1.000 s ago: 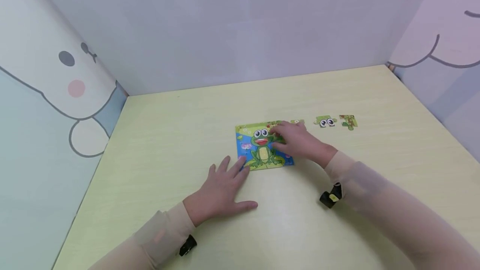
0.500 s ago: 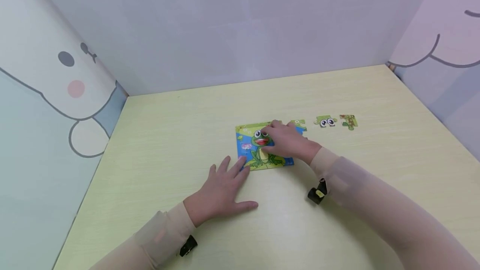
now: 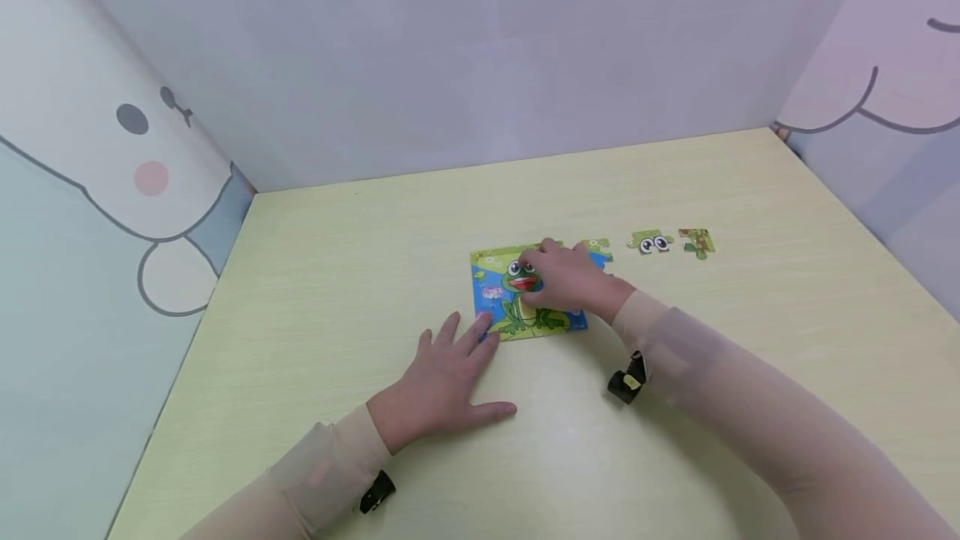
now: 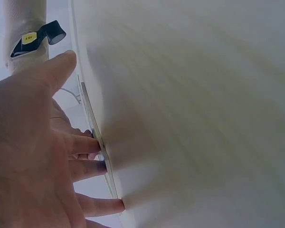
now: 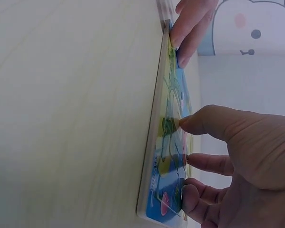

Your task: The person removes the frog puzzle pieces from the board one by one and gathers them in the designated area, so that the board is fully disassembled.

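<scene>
A frog jigsaw puzzle lies flat on the table, with a green frog on a blue and yellow ground. My left hand is spread out, two fingertips resting on the puzzle's near left corner. My right hand hangs over the puzzle's right half and hides part of the frog's face. In the right wrist view its thumb and fingers touch the puzzle surface, spaced apart from each other. Whatever lies under that palm is hidden in the head view.
To the right of the puzzle lie loose jigsaw pieces: a green and blue one close to its far right corner, one with two eyes and a corner piece. Walls rise behind the table and at both sides.
My right hand has moved left across the puzzle, from its right edge to the frog's face, uncovering the nearest loose piece. The left hand has stayed still.
</scene>
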Demonstrator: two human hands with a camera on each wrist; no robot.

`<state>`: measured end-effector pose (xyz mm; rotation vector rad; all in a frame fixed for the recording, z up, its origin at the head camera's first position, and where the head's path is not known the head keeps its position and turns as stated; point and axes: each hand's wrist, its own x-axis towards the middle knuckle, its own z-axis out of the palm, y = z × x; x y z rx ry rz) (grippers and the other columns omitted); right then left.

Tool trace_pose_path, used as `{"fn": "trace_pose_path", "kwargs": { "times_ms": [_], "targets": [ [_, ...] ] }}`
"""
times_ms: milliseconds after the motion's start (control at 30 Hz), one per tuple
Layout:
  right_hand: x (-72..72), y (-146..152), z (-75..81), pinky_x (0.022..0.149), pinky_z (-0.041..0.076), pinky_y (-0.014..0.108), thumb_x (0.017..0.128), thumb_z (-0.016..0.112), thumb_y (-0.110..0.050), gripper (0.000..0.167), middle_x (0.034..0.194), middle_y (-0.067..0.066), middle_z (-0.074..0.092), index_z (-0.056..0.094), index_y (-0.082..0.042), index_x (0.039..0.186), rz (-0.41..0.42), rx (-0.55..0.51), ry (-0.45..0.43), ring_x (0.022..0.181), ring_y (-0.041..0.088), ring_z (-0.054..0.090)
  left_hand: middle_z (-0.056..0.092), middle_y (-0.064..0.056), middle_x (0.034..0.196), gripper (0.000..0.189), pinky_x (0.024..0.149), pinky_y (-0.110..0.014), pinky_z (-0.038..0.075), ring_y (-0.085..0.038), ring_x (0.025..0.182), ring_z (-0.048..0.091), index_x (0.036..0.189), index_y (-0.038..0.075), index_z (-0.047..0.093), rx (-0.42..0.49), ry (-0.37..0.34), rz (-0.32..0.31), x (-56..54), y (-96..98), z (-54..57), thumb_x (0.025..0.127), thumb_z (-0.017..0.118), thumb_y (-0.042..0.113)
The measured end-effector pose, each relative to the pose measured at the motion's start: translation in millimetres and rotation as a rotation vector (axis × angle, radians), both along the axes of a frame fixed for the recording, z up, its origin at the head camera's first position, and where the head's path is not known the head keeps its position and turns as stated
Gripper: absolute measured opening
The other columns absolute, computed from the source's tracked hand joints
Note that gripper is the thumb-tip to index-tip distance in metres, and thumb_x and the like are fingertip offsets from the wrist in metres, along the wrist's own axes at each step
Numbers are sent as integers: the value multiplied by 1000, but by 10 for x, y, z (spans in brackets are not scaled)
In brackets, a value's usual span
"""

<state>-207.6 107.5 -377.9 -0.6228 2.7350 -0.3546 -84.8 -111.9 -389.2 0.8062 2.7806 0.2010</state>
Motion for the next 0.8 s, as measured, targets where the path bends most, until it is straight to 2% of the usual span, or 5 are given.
{"fn": "trace_pose_path", "kwargs": {
  "times_ms": [433, 667, 800],
  "targets": [
    [-64, -25, -12, 113, 32, 66, 94, 75, -39, 58, 137, 18, 57, 57, -18, 144, -20, 2, -53, 120, 34, 59, 31, -12, 172, 91, 107, -77, 38, -55, 150, 33, 157, 11, 46, -7, -12, 6, 3, 5, 4, 92, 60, 74],
    [-68, -12, -3, 118, 24, 73, 93, 77, -36, 55, 139, 17, 58, 56, -18, 140, -42, -41, -86, 125, 36, 58, 32, -13, 172, 91, 106, -77, 38, -56, 149, 34, 156, 11, 47, -7, -11, 2, 5, 9, 13, 92, 61, 74],
    [-51, 18, -12, 115, 27, 71, 93, 79, -34, 56, 132, 14, 64, 54, -17, 139, -34, -90, -60, 122, 33, 62, 32, -12, 171, 91, 106, -77, 38, -56, 149, 35, 156, 11, 47, -5, -8, 3, 7, 7, 16, 92, 60, 74]
  ]
}}
